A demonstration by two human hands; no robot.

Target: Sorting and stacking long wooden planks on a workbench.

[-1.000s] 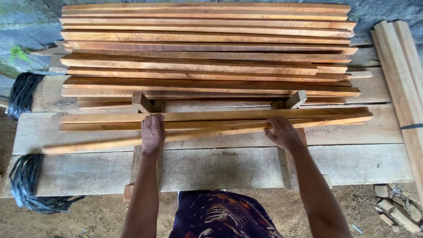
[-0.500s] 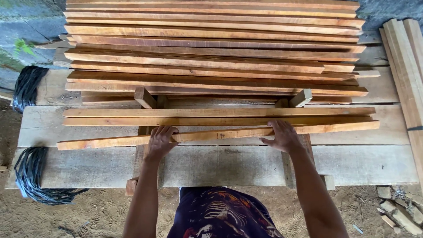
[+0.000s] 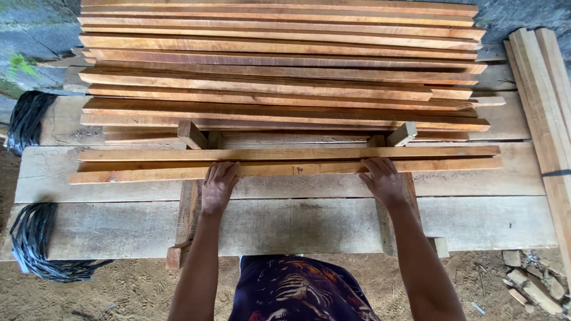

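Note:
A long thin wooden strip [image 3: 297, 169] lies crosswise on two wooden cross supports [image 3: 190, 205], tight against the strip [image 3: 285, 154] behind it. My left hand [image 3: 218, 187] rests on the strip's near edge left of centre, fingers curled over it. Right of centre my right hand [image 3: 383, 180] presses flat against the same strip. Behind them a big stack of similar reddish strips [image 3: 279, 65] runs to the top of the view.
Grey weathered planks [image 3: 297, 226] form the bench below. Black bundled cord [image 3: 33, 238] hangs at the left end, another bundle [image 3: 27, 119] further back. Pale boards [image 3: 544, 101] lean at the right. Sandy ground with wood scraps [image 3: 535, 285] lies below.
The strip was slanted, its left end low and near me. Both hands have pushed it away until it lies straight against the strip behind it.

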